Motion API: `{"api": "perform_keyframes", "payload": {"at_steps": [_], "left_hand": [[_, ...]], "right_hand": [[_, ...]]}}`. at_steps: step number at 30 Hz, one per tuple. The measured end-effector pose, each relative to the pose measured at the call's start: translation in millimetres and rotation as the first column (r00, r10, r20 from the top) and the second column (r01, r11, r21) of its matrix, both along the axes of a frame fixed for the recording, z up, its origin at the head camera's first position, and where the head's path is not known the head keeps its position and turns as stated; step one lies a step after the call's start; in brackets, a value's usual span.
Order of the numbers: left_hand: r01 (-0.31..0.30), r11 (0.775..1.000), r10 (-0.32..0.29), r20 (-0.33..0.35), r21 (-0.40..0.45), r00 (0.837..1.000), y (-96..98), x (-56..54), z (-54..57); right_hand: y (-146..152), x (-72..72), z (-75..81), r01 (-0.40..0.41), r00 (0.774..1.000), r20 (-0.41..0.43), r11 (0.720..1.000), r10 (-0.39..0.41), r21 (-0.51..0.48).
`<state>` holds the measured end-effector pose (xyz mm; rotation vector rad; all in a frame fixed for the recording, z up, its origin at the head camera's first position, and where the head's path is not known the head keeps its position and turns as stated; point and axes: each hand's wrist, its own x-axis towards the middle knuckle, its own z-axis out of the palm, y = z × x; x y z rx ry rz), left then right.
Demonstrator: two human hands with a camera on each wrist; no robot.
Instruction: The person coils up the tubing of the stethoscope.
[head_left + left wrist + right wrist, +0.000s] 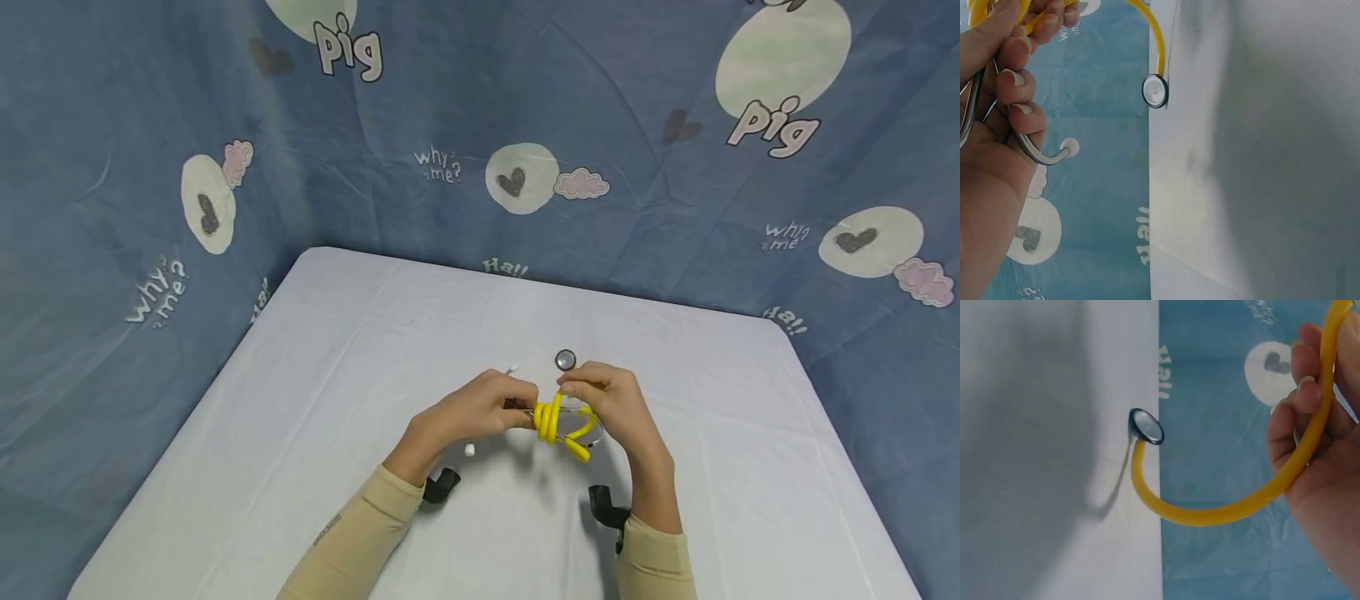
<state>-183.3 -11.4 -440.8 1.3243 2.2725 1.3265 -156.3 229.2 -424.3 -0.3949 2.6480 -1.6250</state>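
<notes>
A stethoscope with yellow tubing [546,422] is held up between both hands, over the table. My left hand [483,404] grips its metal ear tubes [1034,150], with one white eartip [1070,147] sticking out past the fingers. Several turns of the tubing wrap round the metal just beyond that hand. My right hand [611,404] pinches the tube close to the coils. From there a loose length of yellow tube [1210,515] curves across the palm and ends at the round chestpiece [1147,426]. In the head view the chestpiece shows just beyond the right fingertips.
A white cloth covers the table [360,333]. Blue printed fabric [450,100] hangs behind it and along the sides. Black wrist mounts [607,506] sit under both forearms, close over the tabletop.
</notes>
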Motion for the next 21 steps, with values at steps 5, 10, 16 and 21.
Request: {"api": "perform_keyframes", "payload": {"at_steps": [5,10,16,21], "left_hand": [[-0.031,0.999,0.031,0.009,0.022,0.999,-2.9,0.5,2.4],[-0.070,0.994,0.067,0.028,0.081,0.997,-5.9,1.0,5.3],[-0.181,0.976,0.179,0.032,0.123,0.983,-8.0,1.4,7.0],[-0.287,0.949,0.286,0.022,0.132,0.958,-8.0,1.8,5.7]], "right_hand": [[-1,-2.5,-3.9,-0.001,0.999,0.040,1.000,0.001,-0.017],[-4,-4.0,-7.7,0.029,0.999,0.038,0.999,-0.027,-0.039],[-10,-4.9,-10.5,0.062,0.995,0.083,0.995,-0.055,-0.078],[-15,-5.4,-11.1,0.080,0.990,0.118,0.995,-0.073,-0.058]]}}
